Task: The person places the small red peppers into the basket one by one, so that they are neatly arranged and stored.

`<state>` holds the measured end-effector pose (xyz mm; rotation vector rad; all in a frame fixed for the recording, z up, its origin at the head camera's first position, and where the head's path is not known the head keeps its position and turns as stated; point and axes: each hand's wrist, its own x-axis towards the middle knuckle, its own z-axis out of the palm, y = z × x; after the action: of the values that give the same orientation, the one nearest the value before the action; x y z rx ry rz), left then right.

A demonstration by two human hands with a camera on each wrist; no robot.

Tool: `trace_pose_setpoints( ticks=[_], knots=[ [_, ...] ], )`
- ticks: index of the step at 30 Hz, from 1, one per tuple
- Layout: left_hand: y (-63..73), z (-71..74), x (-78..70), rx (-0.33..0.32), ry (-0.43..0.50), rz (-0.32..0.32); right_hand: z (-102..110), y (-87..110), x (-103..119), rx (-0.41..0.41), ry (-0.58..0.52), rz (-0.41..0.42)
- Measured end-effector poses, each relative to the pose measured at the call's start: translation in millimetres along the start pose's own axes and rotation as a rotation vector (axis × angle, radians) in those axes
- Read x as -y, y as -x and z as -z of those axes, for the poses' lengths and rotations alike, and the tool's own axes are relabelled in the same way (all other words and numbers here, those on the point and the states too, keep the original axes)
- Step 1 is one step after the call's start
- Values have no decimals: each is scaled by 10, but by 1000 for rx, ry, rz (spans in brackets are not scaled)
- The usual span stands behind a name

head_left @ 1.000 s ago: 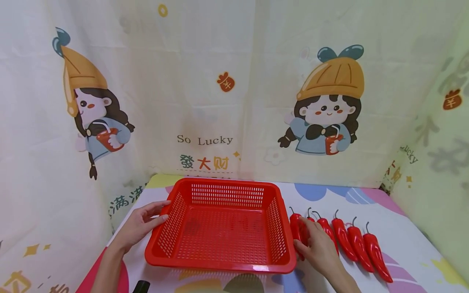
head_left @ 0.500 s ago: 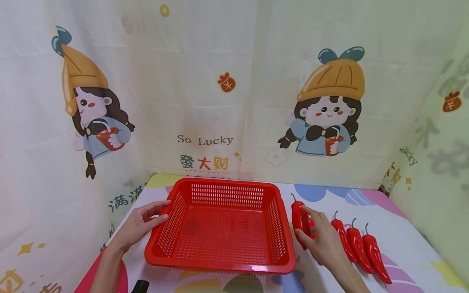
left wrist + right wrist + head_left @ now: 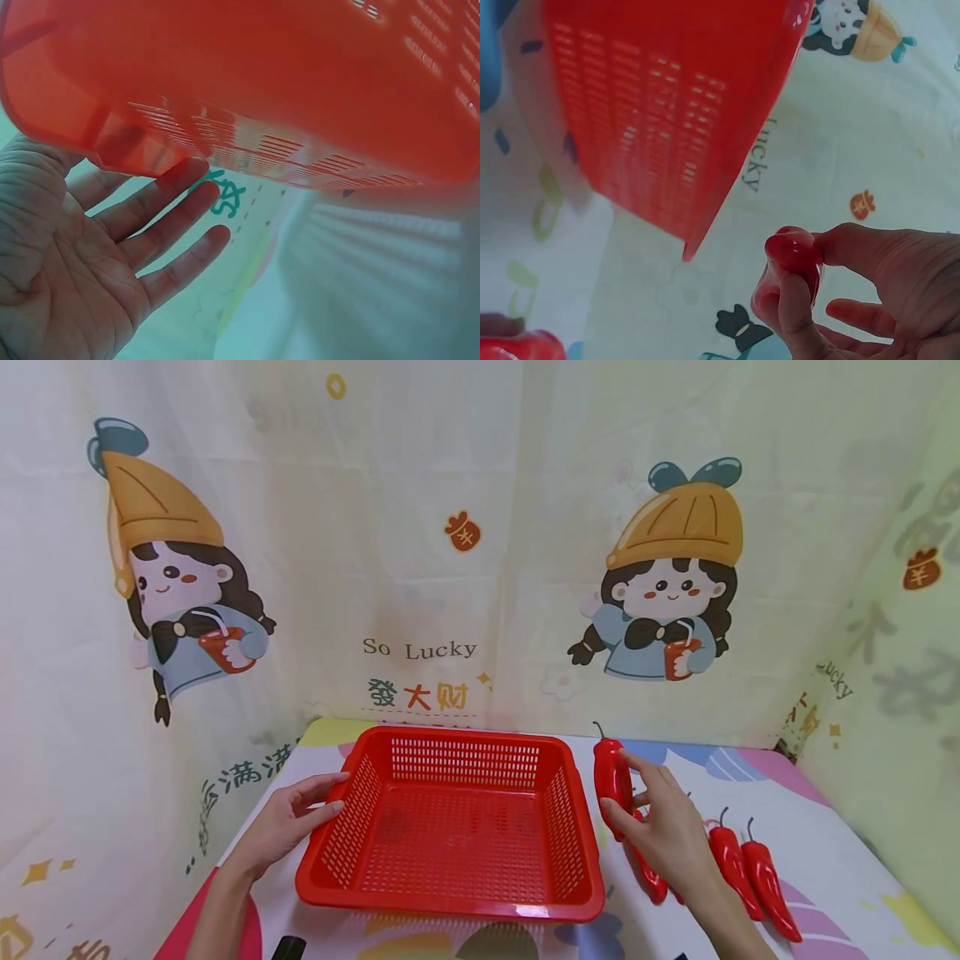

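My right hand (image 3: 667, 822) pinches a glossy red chili pepper (image 3: 611, 777) between thumb and fingers. The pepper stands nearly upright, stem up, just right of the basket's right rim. In the right wrist view, thumb and fingers press on opposite sides of the chili pepper (image 3: 795, 259). A red perforated plastic basket (image 3: 450, 906) occupies the middle of the table. At its left rim is my left hand (image 3: 288, 818), fingertips on the edge. The left wrist view has this left hand (image 3: 97, 262) with loosely extended fingers against the outside of the basket (image 3: 225, 60).
Several more red chili peppers (image 3: 772, 885) lie in a row on the table's right side, partly covered by my right forearm. A black object (image 3: 288, 947) shows at the front edge. Printed cloth (image 3: 525, 568) hangs behind and on both sides.
My right hand has lifted the chili pepper from the row and carried it up and away from me, beside the basket. The left hand and basket have stayed in place.
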<state>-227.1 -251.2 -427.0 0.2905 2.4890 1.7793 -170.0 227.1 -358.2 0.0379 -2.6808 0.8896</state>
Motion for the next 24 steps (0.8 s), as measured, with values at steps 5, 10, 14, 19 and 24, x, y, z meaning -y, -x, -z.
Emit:
trace_pose_setpoints(
  ticks=[5, 10, 14, 19, 24],
  knots=[
    [-4, -6, -2, -7, -11, 4, -45, 0, 122, -7, -48, 35],
    [-5, -16, -7, -10, -16, 29, -124, 16, 208, 24, -107, 24],
    [3, -22, -10, -14, -29, 40, -195, 12, 259, 38, -124, 18],
    [13, -22, -16, -16, -36, 33, -293, -2, 299, 39, -126, 27],
    [11, -23, -25, -9, -31, 18, -376, 4, 340, 36, -137, 55]
  ],
)
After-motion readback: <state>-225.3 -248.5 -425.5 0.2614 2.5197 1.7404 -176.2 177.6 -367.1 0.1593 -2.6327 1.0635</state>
